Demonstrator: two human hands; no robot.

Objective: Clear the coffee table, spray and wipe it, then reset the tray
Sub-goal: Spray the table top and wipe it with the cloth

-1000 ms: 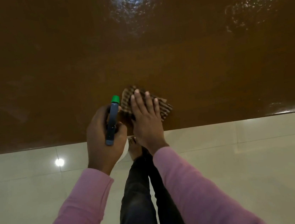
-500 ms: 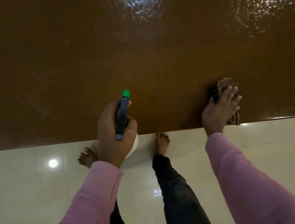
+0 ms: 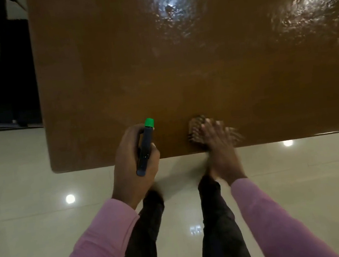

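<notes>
Left hand has its fingers wrapped around the spray bottle - dark head, green nozzle tip pointing out over the near edge of the coffee table. Right hand is pressing the checked cloth flat on the tabletop, just inside that same edge - it's blurry, but the fingers look spread out, not curled. Tabletop's glossy and wet-looking further back, with shiny pale floor tiles underneath.

The glossy brown coffee table stands on a pale tiled floor, and its far half shines with wet-looking patches. Near its front edge lies a blurred cloth, apparently checked, flat on the surface.
</notes>
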